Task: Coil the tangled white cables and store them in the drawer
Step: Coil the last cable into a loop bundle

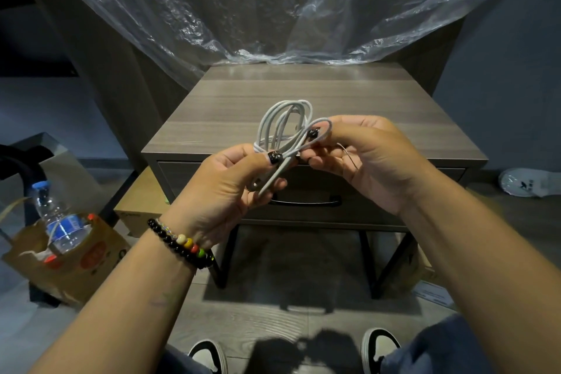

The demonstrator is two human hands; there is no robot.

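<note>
A white cable (280,123) is gathered into several loops in mid-air above the front edge of a grey wooden nightstand (303,100). My left hand (230,188) pinches the bundle at its base with the thumb, and cable ends hang down through its fingers. My right hand (367,155) grips a smaller loop of the same cable on the right side. The drawer (379,191) with its dark handle (303,202) sits shut below my hands, partly hidden by them.
Clear plastic sheeting (258,3) hangs behind the nightstand. A brown paper bag (76,264) with a water bottle (57,222) stands on the floor at left, next to a cardboard box (142,203). A white shoe (528,184) lies at right.
</note>
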